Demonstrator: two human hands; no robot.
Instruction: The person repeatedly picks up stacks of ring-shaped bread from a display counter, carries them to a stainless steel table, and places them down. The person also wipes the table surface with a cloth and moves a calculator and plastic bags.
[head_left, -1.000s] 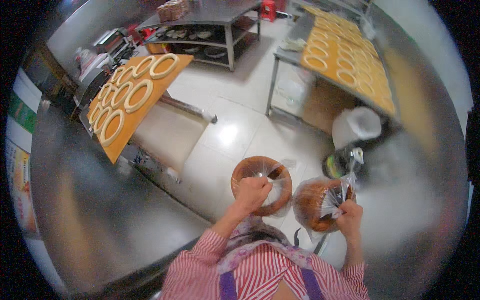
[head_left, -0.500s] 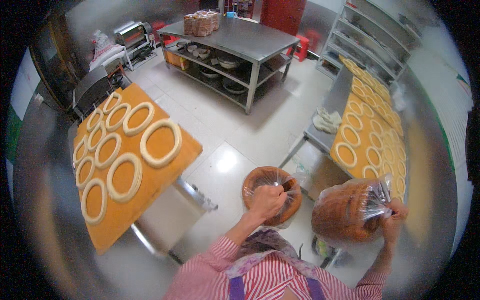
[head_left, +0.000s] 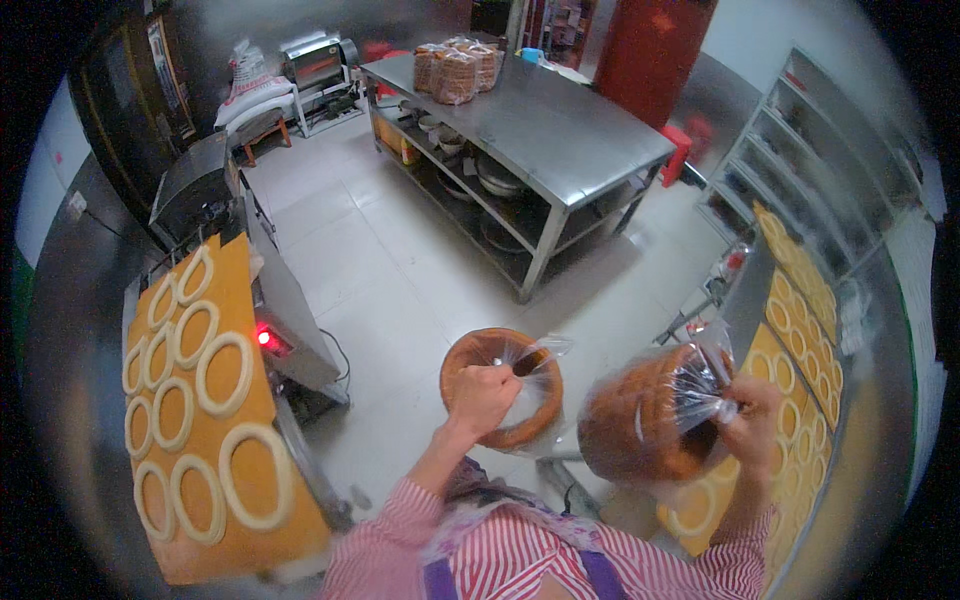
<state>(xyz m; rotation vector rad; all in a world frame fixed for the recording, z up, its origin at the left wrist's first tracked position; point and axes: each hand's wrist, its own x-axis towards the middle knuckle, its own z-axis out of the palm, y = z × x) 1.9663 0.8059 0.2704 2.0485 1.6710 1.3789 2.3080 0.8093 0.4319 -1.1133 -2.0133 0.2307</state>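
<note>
"What's the biggest thing here?"

"The steel table (head_left: 560, 120), from where the worker stands, between twelve and one o'clock. Then the orange board (head_left: 235, 290) at nine and the orange boards (head_left: 693, 508) at three, all bearing pale dough rings (head_left: 258, 522). They lie flat in one layer, probably to save them squashing each other."

"And beyond?"

"A white sack (head_left: 245, 70) at eleven, and some bagged brown stacks (head_left: 457, 72) on the table, near twelve. They stand together at its far end, perhaps simply to share one spot."

"What's being carried?"

"Two clear bags. The right bag (head_left: 645, 415), around four o'clock, holds a tilted stack of brown rings; the left bag (head_left: 550, 395), just off the centre, shows one ring face-up, and I can't tell how many sit under it."

"How are they gripped?"

"By the gathered necks. The left hand (head_left: 487, 398) has its fingers clamped on one twist of plastic, the right hand (head_left: 755, 415) on the other. Likely that lets the weight hang without pressing on the rings."

"Any labels?"

"Red markings on the sack, too small to read from here. I make out none on the carried bags."
</note>
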